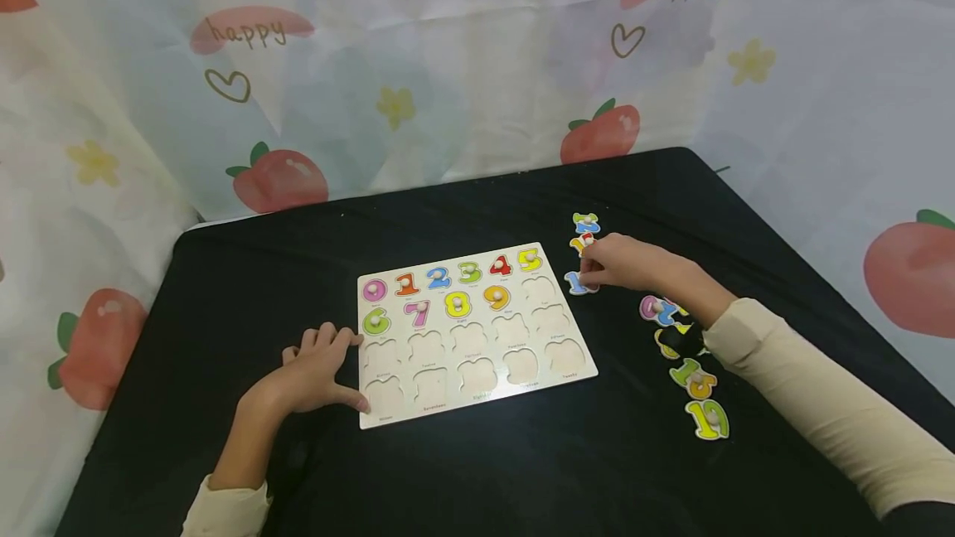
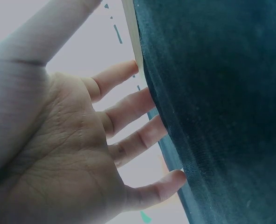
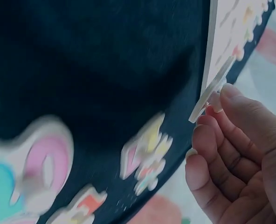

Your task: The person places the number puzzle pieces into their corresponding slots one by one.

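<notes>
A wooden number puzzle board [image 1: 477, 388] lies on the black cloth, its top rows filled with the digits 0 to 9 and several shallow recesses bare below. Beside its left edge is my left hand [image 1: 306, 375], fingers spread, with the thumb touching the lower left corner. Past the board's upper right corner, my right hand [image 1: 627, 262] pinches a number piece [image 1: 573, 282] showing a blue 1; fingers hide the rest. In the right wrist view that piece [image 3: 212, 91] is tilted nearly edge-on, held by its knob. Two pieces, one a blue and green number [image 1: 586, 223], lie just beyond this hand.
More number pieces lie right of the board under the right forearm, among them a yellow and green 19 [image 1: 707, 419] and a green and orange 16 [image 1: 694, 378]; some overlap. A printed fabric backdrop [image 1: 462, 106] rises behind the table.
</notes>
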`<state>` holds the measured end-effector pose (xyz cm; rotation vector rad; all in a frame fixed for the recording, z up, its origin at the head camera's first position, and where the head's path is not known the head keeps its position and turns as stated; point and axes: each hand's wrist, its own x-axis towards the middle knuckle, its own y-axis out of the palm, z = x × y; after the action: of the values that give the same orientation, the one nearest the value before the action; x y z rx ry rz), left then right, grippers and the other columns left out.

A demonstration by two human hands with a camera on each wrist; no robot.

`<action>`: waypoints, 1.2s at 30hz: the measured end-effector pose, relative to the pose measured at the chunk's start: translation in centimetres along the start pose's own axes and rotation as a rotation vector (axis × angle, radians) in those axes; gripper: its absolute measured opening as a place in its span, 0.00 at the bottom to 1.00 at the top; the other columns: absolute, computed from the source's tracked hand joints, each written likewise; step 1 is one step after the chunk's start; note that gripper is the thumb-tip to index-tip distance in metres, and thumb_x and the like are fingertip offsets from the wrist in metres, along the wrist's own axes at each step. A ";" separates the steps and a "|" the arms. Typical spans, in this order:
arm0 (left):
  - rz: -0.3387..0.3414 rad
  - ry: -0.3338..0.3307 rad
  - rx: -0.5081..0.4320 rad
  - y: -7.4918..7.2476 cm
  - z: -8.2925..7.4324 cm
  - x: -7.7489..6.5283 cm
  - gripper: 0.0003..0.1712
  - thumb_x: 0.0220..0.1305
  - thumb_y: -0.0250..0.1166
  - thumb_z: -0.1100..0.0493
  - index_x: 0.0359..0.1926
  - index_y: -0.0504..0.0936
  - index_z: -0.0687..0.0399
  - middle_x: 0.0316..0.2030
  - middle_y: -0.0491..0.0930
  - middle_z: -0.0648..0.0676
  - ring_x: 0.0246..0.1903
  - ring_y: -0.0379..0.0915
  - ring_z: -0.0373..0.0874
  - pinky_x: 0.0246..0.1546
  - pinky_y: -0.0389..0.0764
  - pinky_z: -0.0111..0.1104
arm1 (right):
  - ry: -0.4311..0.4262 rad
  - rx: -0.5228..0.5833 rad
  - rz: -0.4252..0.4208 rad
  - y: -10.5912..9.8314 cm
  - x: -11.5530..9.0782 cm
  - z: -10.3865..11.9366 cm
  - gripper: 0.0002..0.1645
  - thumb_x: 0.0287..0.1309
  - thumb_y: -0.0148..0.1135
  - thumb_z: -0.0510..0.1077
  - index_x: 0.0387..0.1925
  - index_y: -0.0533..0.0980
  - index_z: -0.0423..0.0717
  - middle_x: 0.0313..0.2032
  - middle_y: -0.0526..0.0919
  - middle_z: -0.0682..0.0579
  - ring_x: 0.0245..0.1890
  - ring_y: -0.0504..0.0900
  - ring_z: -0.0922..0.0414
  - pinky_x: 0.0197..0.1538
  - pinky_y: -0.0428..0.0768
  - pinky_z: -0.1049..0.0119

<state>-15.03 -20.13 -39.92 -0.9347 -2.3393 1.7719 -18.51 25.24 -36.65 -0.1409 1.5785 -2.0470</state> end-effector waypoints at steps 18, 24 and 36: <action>0.003 -0.012 0.002 0.2 0.2 0.3 0.57 0.30 0.75 0.32 0.60 0.65 0.54 0.44 0.63 0.56 0.44 0.57 0.53 0.38 0.63 0.47 | 0.025 0.047 0.047 1.8 3.8 2.8 0.07 0.59 0.63 0.42 0.27 0.76 0.46 0.22 0.75 0.58 0.22 0.69 0.60 0.28 0.67 0.67; -0.004 0.001 -0.015 0.1 0.2 0.2 0.57 0.31 0.75 0.32 0.60 0.64 0.55 0.45 0.63 0.57 0.45 0.56 0.55 0.39 0.62 0.49 | 0.048 0.049 0.037 1.9 4.4 3.0 0.07 0.58 0.64 0.43 0.29 0.78 0.45 0.23 0.76 0.57 0.23 0.71 0.59 0.29 0.68 0.67; 0.000 0.001 -0.030 0.1 0.3 0.1 0.58 0.30 0.75 0.32 0.60 0.64 0.55 0.46 0.63 0.57 0.45 0.55 0.54 0.39 0.61 0.49 | 0.071 0.088 0.028 2.7 4.7 3.2 0.06 0.58 0.65 0.44 0.30 0.78 0.45 0.24 0.77 0.56 0.24 0.72 0.59 0.30 0.70 0.67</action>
<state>-15.20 -20.26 -40.13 -0.9399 -2.3710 1.7407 -20.24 19.79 -39.26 -0.0136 1.5203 -2.1163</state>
